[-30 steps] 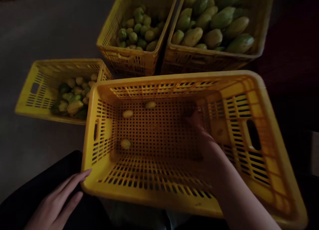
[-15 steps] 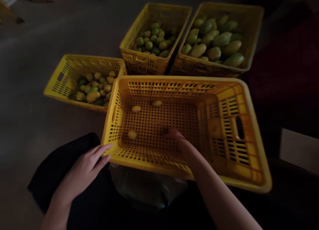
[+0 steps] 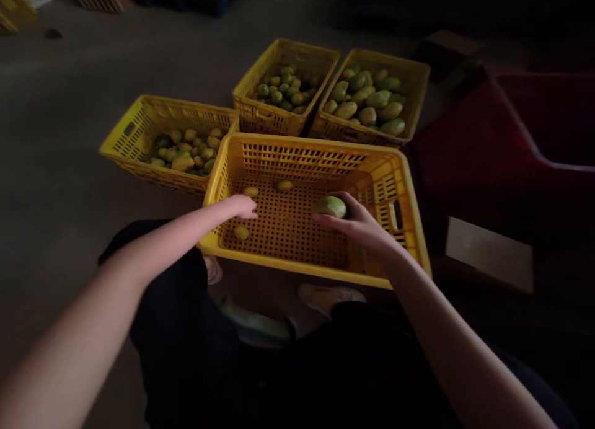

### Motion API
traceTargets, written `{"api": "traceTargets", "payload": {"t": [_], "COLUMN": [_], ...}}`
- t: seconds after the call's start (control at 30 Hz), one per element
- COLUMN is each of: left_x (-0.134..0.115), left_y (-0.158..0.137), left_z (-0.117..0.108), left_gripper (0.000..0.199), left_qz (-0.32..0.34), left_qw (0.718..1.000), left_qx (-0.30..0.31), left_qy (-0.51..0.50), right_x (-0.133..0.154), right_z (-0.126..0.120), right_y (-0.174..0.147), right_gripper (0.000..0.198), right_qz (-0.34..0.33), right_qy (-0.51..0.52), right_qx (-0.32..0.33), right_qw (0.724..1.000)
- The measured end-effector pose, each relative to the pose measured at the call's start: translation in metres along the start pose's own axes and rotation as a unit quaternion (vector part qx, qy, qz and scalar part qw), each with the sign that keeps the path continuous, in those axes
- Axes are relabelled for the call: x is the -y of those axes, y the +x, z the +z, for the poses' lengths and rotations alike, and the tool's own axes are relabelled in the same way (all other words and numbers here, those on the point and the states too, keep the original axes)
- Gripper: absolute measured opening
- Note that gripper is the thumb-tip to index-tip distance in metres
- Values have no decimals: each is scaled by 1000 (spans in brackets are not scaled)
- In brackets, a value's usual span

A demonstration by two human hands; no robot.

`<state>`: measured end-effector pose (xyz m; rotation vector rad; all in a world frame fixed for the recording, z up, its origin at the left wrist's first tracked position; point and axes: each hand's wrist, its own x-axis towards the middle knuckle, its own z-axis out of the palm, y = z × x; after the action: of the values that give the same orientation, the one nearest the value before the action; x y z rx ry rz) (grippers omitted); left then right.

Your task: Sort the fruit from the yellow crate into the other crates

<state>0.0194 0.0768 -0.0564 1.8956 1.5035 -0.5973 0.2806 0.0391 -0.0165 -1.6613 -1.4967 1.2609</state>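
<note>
In the centre of the frame, a green fruit [image 3: 331,206] is being gripped by the right hand [image 3: 351,215] inside the front crate [image 3: 297,267], where three small yellow fruits [image 3: 284,186] are being left loose. Further left, the left hand [image 3: 244,206] is being held with fingers curled; whether anything is being gripped cannot be told. Piled fruit is being held by the left crate [image 3: 139,170] at centre-left, the middle crate [image 3: 264,116] at upper centre and, larger, the right crate [image 3: 346,131] beside it.

The held fruit [image 3: 332,207] is green, the near crate [image 3: 288,230] hole-dotted yellow.
</note>
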Motion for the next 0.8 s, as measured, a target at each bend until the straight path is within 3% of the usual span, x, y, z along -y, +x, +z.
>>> {"api": "traceTargets", "payload": {"t": [0.07,0.13,0.2,0.3,0.4,0.53,0.67,0.8], "left_x": [-5,-6,-4,2,11,17,4,-16], "left_y": [22,38,50,69,88,111,139,166], "left_z": [6,23,42,64,76,95,125,154], "left_gripper": [42,49,47,37,28,41,27,30], "left_qz": [-23,-34,-48,-70,-88,-73,-53,-68], "left_qw": [999,999,998,995,992,994,991,980], "left_qx": [-36,-31,-4,45,78,76,84,89], "left_qy": [21,30,39,46,39,-11,-90,-166], "right_x": [-8,-24,-41,-51,-40,-16,-7,-10], "right_z": [-15,-26,-35,-47,-58,-64,-59,-55], "right_y": [-29,-48,-57,-61,-64,-72,-76,-71], "right_gripper": [62,65,66,65,59,58,57,59], "right_qz": [24,73,122,125,108,96,84,110], "right_qy": [57,79,80,87,119,127,134,147], "right_qx": [-20,-52,-96,-138,-133,-167,-174,-172], "right_qw": [998,993,985,979,978,973,972,968]}}
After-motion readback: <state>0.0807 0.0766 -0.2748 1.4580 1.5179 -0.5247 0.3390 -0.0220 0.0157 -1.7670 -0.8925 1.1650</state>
